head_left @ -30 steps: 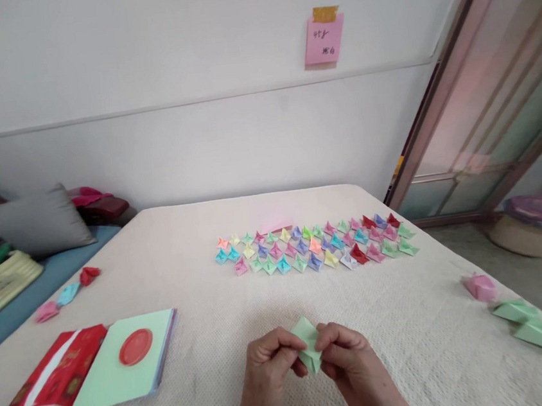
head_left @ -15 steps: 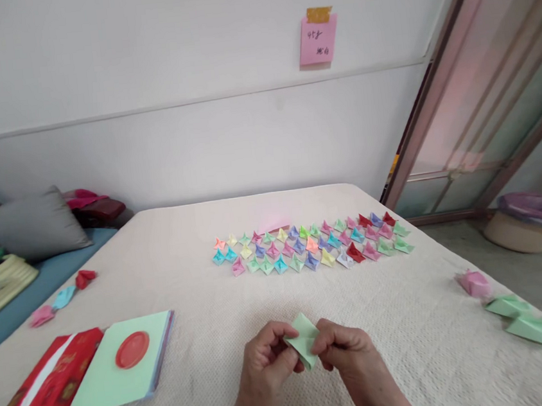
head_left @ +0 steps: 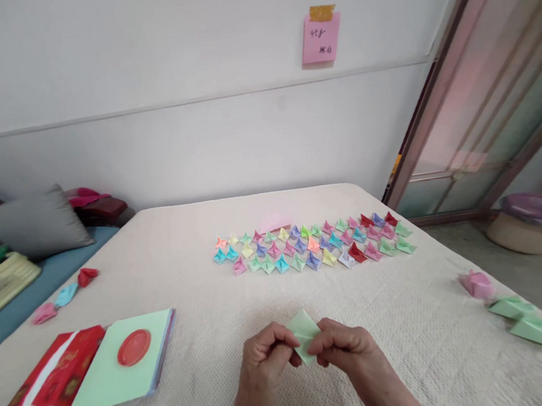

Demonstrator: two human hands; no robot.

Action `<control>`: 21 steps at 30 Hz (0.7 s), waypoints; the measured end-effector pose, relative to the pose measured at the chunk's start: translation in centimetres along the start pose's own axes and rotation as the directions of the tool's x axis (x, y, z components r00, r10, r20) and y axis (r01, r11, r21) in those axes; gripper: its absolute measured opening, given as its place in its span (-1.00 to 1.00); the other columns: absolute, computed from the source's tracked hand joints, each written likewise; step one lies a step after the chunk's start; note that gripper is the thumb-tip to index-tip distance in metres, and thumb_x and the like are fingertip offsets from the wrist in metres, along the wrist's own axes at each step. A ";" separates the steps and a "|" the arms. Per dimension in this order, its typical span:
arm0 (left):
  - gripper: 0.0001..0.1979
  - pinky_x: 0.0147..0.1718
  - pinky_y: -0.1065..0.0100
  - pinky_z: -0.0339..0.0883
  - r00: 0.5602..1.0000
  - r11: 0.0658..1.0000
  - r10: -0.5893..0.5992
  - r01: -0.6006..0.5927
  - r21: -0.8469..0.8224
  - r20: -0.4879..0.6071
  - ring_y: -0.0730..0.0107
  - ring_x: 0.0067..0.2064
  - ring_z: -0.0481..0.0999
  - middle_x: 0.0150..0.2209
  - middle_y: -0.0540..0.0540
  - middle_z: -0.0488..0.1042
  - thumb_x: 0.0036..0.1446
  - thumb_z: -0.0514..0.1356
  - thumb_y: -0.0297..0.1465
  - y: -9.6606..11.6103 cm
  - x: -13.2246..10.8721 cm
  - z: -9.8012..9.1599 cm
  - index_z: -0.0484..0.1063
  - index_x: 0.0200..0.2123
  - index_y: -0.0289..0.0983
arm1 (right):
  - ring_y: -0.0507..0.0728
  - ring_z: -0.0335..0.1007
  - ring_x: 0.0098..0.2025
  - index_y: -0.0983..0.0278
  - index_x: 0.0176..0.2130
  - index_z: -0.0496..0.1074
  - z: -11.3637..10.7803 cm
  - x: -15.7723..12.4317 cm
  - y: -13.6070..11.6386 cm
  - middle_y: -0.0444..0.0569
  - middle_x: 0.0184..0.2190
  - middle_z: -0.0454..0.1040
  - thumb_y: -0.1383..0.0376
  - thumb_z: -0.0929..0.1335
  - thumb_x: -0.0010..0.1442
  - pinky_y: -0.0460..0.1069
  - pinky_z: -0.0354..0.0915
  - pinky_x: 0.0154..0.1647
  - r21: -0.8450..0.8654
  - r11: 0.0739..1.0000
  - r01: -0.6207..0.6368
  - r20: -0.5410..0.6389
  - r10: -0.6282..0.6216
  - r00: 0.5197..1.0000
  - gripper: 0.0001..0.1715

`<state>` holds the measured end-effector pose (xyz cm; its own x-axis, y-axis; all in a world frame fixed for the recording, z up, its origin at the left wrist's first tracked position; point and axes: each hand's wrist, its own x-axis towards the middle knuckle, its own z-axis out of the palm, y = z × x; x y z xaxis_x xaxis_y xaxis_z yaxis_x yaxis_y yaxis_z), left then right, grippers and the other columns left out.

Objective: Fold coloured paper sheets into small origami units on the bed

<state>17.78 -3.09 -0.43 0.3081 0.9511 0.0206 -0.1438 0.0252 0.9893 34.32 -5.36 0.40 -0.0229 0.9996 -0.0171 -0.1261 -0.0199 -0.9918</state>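
While the left hand (head_left: 265, 358) and right hand (head_left: 353, 347) are pinching the green folded paper (head_left: 304, 327) above the desk (head_left: 178, 245), cloth (head_left: 208, 339) is stretching beyond it until paper shapes (head_left: 313, 244) are blocking the way; left of it a paper stack (head_left: 106, 388) is bearing a red disc (head_left: 134, 348), far right of it green pieces (head_left: 540, 331) are lining the desk's edge.

Green paper (head_left: 304, 330) flatter than before

A handwritten pink note (head_left: 321, 37) is fixed to the wall (head_left: 188, 153) with brown tape (head_left: 323, 13). At left, a grey cushion (head_left: 31, 225) and a yellow container (head_left: 5, 282) are supported by a blue surface (head_left: 67, 263). At right, a purple-topped tan tub (head_left: 521, 233) is seen near a framed door (head_left: 476, 123).
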 end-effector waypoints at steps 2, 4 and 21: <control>-0.85 -0.38 0.39 0.18 1.000 1.000 -0.003 0.003 0.013 0.010 0.44 -0.44 0.37 -0.57 0.05 0.40 0.07 0.10 -0.54 0.3 -0.1 0.0 0.45 -0.45 -0.27 | 0.00 0.22 -0.51 0.15 -0.55 0.60 0.0 0.0 -0.2 -0.16 -0.60 0.32 0.47 0.35 -0.11 -0.06 0.10 -0.45 -0.006 1.000 0.008 0.007 -0.008 1.000 -0.73; -0.87 -0.37 0.39 0.18 1.000 1.000 0.005 -0.005 -0.019 0.020 0.44 -0.42 0.36 -0.54 0.05 0.38 0.08 0.10 -0.53 0.6 -0.1 0.1 0.43 -0.42 -0.26 | 0.00 0.23 -0.51 0.16 -0.56 0.59 -0.1 0.0 -0.1 -0.16 -0.61 0.32 0.46 0.35 -0.10 -0.06 0.10 -0.45 -0.004 1.000 0.024 0.008 -0.024 1.000 -0.74; -0.60 -0.47 0.40 0.26 0.995 0.982 -0.092 0.084 -0.171 -0.041 0.44 -0.49 0.43 -0.49 0.01 0.51 0.00 0.26 -0.32 -0.2 0.0 1.7 0.19 -0.12 -0.24 | 0.04 0.29 -0.47 0.23 -0.51 0.54 0.5 -0.1 0.2 -0.15 -0.58 0.37 0.42 0.32 0.00 -0.03 0.16 -0.37 0.093 0.995 -0.035 0.003 0.035 0.999 -0.79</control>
<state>19.38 -3.65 -0.36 0.2813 0.9565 -0.0768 -0.2764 0.1574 0.9481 33.82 -5.46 0.24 -0.0299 0.9982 -0.0517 -0.2168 -0.0569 -0.9746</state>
